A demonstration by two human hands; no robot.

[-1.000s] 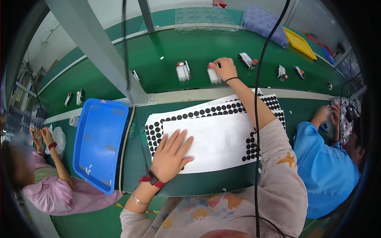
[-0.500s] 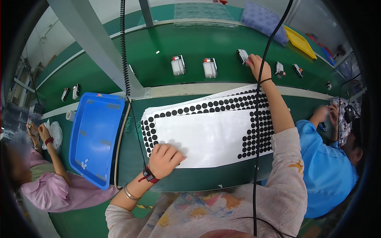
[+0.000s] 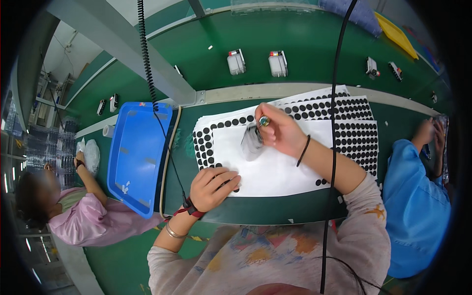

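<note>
Since the thing in the right hand [image 3: 284, 132] is pretty smeared, all I can really make out is a small greyish unit [image 3: 251, 144] with a shiny multicoloured end [image 3: 264, 121], over the upper middle of the blank white area [image 3: 285, 178] on the paper. Thumb and fingers are clamped on it, but I can't tell if it's touching the sheet. That blank patch tops a stack of white sheets with rows of black dots [image 3: 355, 142], edges a bit out of line. The left hand [image 3: 211, 189] is palm down on the lower left corner, fingers loosely bent and slightly apart, red strap [image 3: 191, 208] round the wrist. Left of the stack there's a blue tray [image 3: 137, 167] with a few pale scraps [image 3: 126, 186] in it, then a white roll [image 3: 107, 131] and a clear plastic bag [image 3: 92, 157]. Beyond the pale rail [image 3: 255, 92], two white units with red bits [image 3: 278, 65] stand on the green surface [image 3: 314, 54], smaller ones [image 3: 372, 67] off to the right. Co-workers sit on both sides, pink top [image 3: 88, 221] on the left, blue top [image 3: 418, 206] on the right
</note>
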